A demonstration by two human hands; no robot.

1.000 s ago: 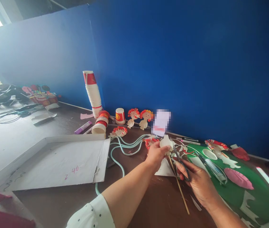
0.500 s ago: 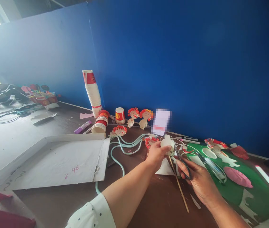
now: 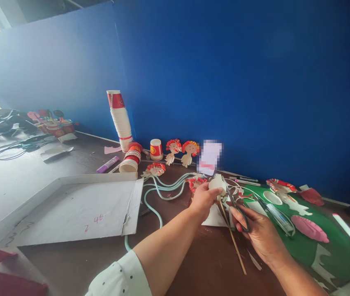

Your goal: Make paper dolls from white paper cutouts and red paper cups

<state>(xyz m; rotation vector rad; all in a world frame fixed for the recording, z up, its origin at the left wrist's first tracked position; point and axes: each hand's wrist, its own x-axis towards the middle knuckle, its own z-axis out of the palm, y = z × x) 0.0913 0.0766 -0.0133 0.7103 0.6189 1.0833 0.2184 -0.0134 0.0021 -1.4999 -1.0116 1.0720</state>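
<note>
My left hand (image 3: 204, 201) pinches a white paper cutout (image 3: 216, 185) between thumb and fingers. In my right hand (image 3: 251, 226) is a pair of scissors (image 3: 238, 207), its blades up against the cutout's right edge. Below both hands a thin wooden stick (image 3: 236, 250) lies slanted over the brown table. A white piece of paper (image 3: 214, 218) rests beneath the left hand. Just behind the left hand lies a paper doll with a red fringe (image 3: 195, 184). Two similar paper dolls (image 3: 189, 154) stand near the blue wall.
A tall stack of paper cups (image 3: 121, 123) leans at the back, with tipped cups (image 3: 130, 160) before it. A shallow white box lid (image 3: 79, 205) covers the left side. Pale blue cables (image 3: 162, 189) run between. A green mat (image 3: 304, 255) at right bears a pink oval piece (image 3: 309, 229).
Hardly anything differs. The scissors and my right hand have shifted very slightly at the cutout's edge, while my left hand keeps its hold.
</note>
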